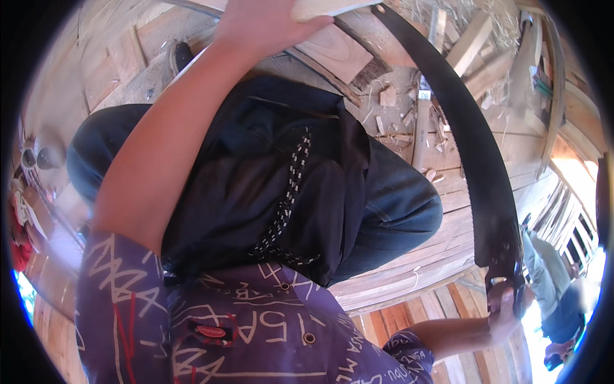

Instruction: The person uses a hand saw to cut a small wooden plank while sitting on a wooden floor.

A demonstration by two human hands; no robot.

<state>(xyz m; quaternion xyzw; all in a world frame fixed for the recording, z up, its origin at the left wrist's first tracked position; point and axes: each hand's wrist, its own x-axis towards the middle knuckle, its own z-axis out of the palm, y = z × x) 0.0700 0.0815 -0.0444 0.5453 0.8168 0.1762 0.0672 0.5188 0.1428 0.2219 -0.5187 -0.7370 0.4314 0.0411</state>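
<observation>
A curved handsaw [476, 137] slants across the right side, its toothed edge facing my legs and its tip up by the end of a pale wooden board [345, 6]. At the lower right, my right hand [505, 307] is closed round the saw's handle, with the arm stretched out to the side. My left hand [268, 25] grips the pale board at the top edge, thumb stretched along its near side. The other left fingers are cut off by the frame. More of the board lies beyond the picture.
Beneath the board lies a wider wood piece [332, 48]. Offcuts [388, 96], shavings and a narrow wooden strip [420, 128] litter the plank floor by my knees [406, 198]. Timber lengths [473, 41] lie at the upper right. Another person [556, 281] is at the right edge.
</observation>
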